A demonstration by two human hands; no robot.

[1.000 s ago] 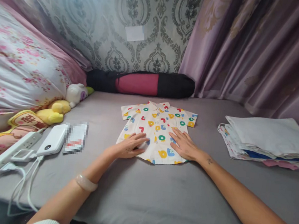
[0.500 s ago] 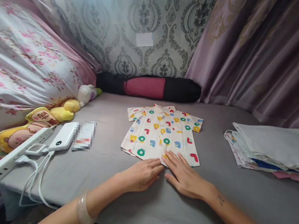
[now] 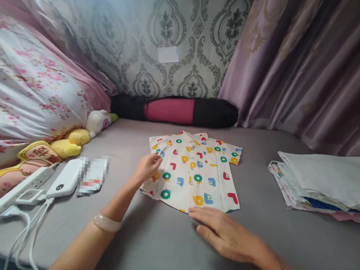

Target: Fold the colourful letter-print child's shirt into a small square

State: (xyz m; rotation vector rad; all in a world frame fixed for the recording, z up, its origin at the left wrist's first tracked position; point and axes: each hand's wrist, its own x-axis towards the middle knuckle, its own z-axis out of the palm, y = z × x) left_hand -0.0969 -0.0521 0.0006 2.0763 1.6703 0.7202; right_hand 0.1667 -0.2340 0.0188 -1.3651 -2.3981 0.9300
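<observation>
Fingers [image 3: 154, 160] of our left hand [image 3: 146, 169] are curled together on the left edge of the small shirt [image 3: 195, 171], pinching the cloth near its sleeve, in the middle of the frame. Our right hand [image 3: 223, 235] lies flat and open, palm down on the grey bed sheet [image 3: 154, 245], its fingertips just touching the shirt's lower hem.

We see the shirt spread face up on the bed at the centre of the frame, cream with red, yellow, green and blue shapes, collar toward the wall, both short sleeves laid out.

Half a second ago both our hands lay side by side at the lower hem; since then the left has moved up to the shirt's left side, and the right has slid a little lower and to the right. The shirt itself lies much as it did.

At the right of the frame sits a stack of folded cloths [image 3: 327, 182], well apart from the shirt. At lower left lie a white power bank [image 3: 64, 180] and a power strip [image 3: 3, 203].
</observation>
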